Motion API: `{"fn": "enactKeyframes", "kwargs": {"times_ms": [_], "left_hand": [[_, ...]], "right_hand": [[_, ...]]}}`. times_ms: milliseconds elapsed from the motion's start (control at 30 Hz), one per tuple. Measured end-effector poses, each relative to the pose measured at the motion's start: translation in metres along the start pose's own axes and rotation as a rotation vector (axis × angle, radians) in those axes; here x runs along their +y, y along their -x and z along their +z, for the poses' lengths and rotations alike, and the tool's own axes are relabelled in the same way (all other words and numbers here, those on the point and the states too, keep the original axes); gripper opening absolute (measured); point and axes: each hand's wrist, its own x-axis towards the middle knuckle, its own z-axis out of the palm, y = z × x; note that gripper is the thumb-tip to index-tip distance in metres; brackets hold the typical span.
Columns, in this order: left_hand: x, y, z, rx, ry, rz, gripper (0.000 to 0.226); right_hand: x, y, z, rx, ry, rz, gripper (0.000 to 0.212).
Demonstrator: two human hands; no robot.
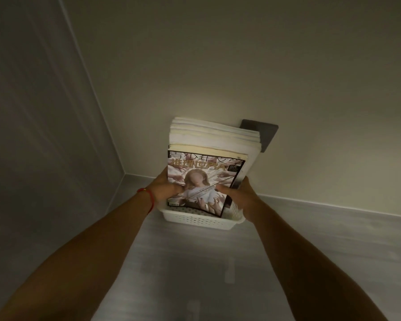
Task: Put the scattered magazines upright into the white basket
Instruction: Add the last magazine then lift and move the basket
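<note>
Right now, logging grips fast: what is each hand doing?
Left hand: holding the magazines by their left edge, thumb on the cover.
Right hand: holding their right edge.

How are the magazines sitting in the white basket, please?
Upright: the magazines stand on end in the white basket, page edges up, front cover facing the camera.

dark wall plate on wall | grey floor | baseboard

magazines upright in basket, against wall
</note>
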Motion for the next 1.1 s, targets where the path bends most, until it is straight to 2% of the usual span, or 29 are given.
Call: {"fn": "enactKeyframes", "kwargs": {"times_ms": [133, 300, 433, 533, 600, 733, 933, 1100], "left_hand": [[-0.005, -0.003, 0.007, 0.044, 0.056, -0.033, 0.057], [-0.012, 0.011, 0.012, 0.091, 0.088, -0.007, 0.057], [-0.021, 0.042, 0.021, 0.136, 0.133, 0.018, 0.081], [-0.029, 0.075, 0.023, 0.148, 0.153, 0.012, 0.098], [-0.037, 0.103, 0.027, 0.184, 0.168, 0.017, 0.094], [-0.049, 0.166, 0.035, 0.246, 0.207, 0.050, 0.069], [-0.073, 0.258, 0.049, 0.431, 0.238, 0.126, 0.064], [-0.106, 0.319, 0.055, 0.533, 0.284, 0.059, 0.058]], "right_hand": [[0.006, -0.003, 0.000, 0.008, -0.033, -0.001, 0.070], [0.011, 0.003, -0.003, -0.033, -0.035, -0.031, 0.066], [0.015, 0.020, -0.005, -0.080, -0.056, -0.024, 0.058], [0.022, 0.036, -0.008, -0.129, -0.046, -0.046, 0.066], [0.028, 0.049, -0.009, -0.176, -0.034, -0.075, 0.067], [0.039, 0.077, -0.013, -0.295, 0.007, -0.092, 0.072], [0.052, 0.117, -0.005, -0.472, 0.072, -0.137, 0.070], [0.057, 0.139, 0.020, -0.682, 0.172, -0.155, 0.075]]}}
